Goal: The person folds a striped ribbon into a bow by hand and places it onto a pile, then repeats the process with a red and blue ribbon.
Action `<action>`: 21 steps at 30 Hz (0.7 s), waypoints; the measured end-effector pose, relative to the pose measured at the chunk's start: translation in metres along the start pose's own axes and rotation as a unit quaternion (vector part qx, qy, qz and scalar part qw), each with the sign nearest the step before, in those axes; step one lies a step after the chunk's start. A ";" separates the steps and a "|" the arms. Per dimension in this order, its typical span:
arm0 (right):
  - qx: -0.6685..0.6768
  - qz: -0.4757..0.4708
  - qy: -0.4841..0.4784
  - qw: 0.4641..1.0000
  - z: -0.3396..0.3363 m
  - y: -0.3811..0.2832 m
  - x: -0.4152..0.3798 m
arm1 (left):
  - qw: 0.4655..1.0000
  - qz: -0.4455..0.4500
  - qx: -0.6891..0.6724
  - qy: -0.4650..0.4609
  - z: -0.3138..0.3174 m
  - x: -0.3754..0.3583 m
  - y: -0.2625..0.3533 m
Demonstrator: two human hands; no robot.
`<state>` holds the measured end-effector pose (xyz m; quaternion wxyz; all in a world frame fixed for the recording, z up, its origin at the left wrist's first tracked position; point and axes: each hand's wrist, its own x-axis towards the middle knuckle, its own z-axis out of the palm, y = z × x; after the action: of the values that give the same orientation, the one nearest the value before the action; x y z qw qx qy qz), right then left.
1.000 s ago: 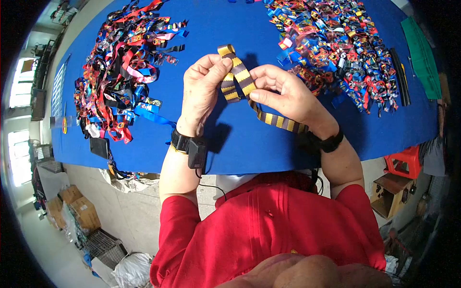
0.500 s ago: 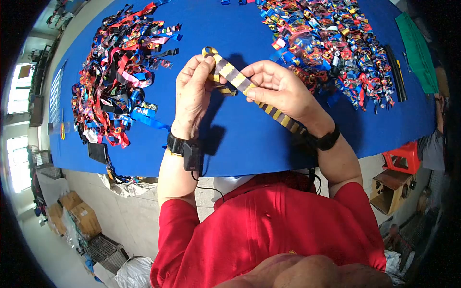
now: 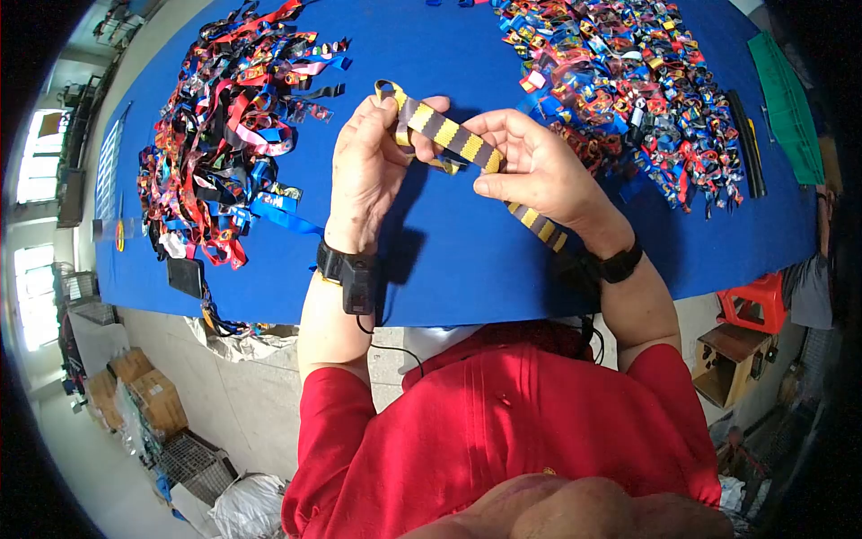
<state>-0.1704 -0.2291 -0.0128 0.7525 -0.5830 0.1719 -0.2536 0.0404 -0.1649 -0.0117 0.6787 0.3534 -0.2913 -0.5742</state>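
Note:
A yellow and dark striped strap point(image 3: 452, 136) runs between my two hands above the blue table. My left hand point(image 3: 366, 162) is closed on its looped end, with the thumb pressed on the band. The strap passes into my right hand point(image 3: 537, 171), whose thumb and fingers are bent around it, and its tail hangs below that palm. Part of the band behind the left fingers is hidden.
A loose pile of colourful straps point(image 3: 233, 135) lies on the blue table point(image 3: 449, 260) at the left. At the right is a large spread of bundled straps point(image 3: 646, 99), with a green tray point(image 3: 785, 108) beyond. A red stool point(image 3: 752, 304) stands below the right edge.
The strap between my hands now bows upward, and less of its tail shows below my right hand. My right hand has shifted slightly right along the band.

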 end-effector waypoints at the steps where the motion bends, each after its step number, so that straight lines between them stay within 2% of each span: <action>1: -0.005 0.004 0.001 1.000 -0.001 0.001 0.000 | 1.000 -0.003 -0.009 -0.016 0.000 0.000 0.001; 9: -0.038 -0.008 0.009 0.999 -0.007 0.011 -0.001 | 0.996 -0.026 -0.051 -0.064 0.004 -0.006 0.006; 15: -0.075 -0.048 0.081 0.993 -0.003 0.006 -0.002 | 0.996 -0.010 -0.040 -0.077 0.002 -0.006 0.005; 21: -0.080 -0.013 0.135 0.988 -0.002 0.010 -0.002 | 0.996 0.009 -0.034 -0.076 0.016 -0.012 0.007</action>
<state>-0.1716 -0.2280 -0.0231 0.6701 -0.6037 0.2844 -0.3249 0.0299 -0.1545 0.0037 0.6715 0.2827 -0.3257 -0.6026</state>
